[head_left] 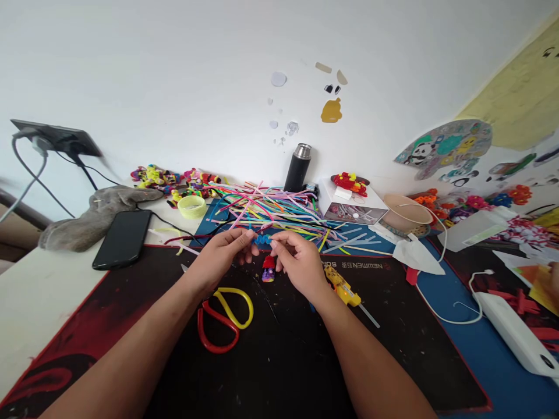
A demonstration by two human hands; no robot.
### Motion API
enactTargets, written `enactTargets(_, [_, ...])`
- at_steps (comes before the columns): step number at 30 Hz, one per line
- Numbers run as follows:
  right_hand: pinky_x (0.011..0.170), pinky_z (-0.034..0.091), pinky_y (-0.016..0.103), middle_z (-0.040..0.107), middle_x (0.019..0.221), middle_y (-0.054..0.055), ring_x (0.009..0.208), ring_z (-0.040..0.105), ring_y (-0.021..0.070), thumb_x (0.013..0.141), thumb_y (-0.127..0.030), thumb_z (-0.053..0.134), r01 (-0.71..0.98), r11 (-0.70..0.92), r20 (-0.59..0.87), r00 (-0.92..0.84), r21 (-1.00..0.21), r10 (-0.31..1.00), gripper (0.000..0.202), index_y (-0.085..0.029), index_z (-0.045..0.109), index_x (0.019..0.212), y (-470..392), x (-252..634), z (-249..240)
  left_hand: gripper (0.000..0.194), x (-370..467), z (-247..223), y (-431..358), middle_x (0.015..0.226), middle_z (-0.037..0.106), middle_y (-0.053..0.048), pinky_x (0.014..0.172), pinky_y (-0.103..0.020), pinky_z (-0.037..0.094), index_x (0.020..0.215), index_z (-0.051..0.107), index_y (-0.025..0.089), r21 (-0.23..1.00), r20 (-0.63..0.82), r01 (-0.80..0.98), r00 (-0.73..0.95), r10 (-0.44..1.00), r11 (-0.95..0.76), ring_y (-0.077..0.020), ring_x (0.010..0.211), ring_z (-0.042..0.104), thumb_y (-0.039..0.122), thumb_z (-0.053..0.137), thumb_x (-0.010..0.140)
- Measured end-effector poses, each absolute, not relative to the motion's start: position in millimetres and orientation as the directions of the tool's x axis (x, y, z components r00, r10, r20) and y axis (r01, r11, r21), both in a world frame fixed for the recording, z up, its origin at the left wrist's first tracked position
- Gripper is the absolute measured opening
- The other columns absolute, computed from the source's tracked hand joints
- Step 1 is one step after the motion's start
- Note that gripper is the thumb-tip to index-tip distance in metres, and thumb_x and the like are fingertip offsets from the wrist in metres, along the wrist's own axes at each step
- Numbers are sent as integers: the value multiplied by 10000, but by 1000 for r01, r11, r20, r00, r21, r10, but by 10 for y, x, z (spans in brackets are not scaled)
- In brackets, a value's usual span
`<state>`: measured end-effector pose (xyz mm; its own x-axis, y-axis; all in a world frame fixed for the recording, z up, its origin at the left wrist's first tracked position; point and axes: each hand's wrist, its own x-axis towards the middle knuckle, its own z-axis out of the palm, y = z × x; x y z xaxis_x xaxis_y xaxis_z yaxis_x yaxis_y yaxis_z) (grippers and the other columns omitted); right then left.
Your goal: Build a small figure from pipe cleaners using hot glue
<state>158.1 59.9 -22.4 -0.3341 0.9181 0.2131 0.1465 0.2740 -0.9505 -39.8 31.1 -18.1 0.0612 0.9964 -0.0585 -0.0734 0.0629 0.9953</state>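
Observation:
A short blue pipe cleaner [262,238], bent into a zigzag, is stretched between my two hands above the black mat [279,361]. My left hand [231,250] pinches one end of it, and my right hand [297,256] has the other end between thumb and fingertips. Just below, a small red and purple fuzzy piece [268,270] lies on the mat. Scissors [225,319] with one red and one yellow handle rest under my left forearm, their blades mostly hidden. A yellow glue gun [343,286] with a glue stick in its back lies right of my right hand.
Loose colourful pipe cleaners [271,209] are heaped behind my hands, near a black thermos [299,167]. A phone [123,240] and a tape roll [192,206] sit at left. To the right are a white box [351,201], a white power bank [515,331] and its cable.

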Motion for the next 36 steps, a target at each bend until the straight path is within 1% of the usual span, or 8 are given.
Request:
enactTargets(5, [471,470,229,710,789,-4,476,610,104,958,-355,632,150,291,229,-333,-945,915,156,-225,707,999,610,1588,-238,454,-397,-182,309,724,697,-41,611,-274,407,762,735,178,995,-59,-72,77,995,65,-150,623,554,605,708,914])
enactTargets(13, [479,471,229,711,779,-7,483,616,107,966,-358,640,145,282,218,-347,-948,912,155,-229,716,1005,618,1589,-275,404,-395,-160,300,733,703,-40,612,-265,417,770,734,176,986,-64,-150,77,995,76,-139,623,553,565,786,865])
enactTargets(19, [451,462,220,715,787,2,484,617,109,957,-388,650,133,251,193,-341,-959,920,189,-224,724,1015,621,1587,-297,463,-382,-123,296,744,718,-48,577,-265,412,844,747,172,964,-100,-246,36,994,106,-149,612,578,613,859,754])
enactTargets(21, [446,458,214,711,787,3,488,618,106,958,-406,656,124,241,186,-343,-963,921,205,-219,723,1010,624,1587,-302,482,-382,-120,297,742,721,-45,575,-265,413,874,755,172,960,-108,-256,35,994,113,-149,608,580,622,864,741])
enactTargets(27, [435,469,216,699,773,2,468,606,103,936,-442,685,81,215,178,-327,-973,928,241,-211,718,996,633,1586,-288,452,-395,-156,303,753,725,-32,581,-258,428,933,772,181,953,-110,-278,43,993,117,-142,621,591,601,848,786])
enactTargets(32, [417,454,213,701,767,1,462,604,104,917,-439,700,47,193,169,-310,-980,936,246,-206,711,997,635,1584,-251,443,-411,-215,324,749,711,-39,601,-258,443,846,757,174,961,-105,-247,89,990,124,-135,629,577,615,797,851])
enactTargets(36, [413,444,210,703,772,-2,458,602,101,912,-427,700,41,173,153,-303,-984,941,240,-205,709,1004,633,1582,-251,463,-417,-246,342,745,702,-47,604,-261,446,821,752,168,963,-102,-236,117,988,127,-140,637,574,628,774,872])
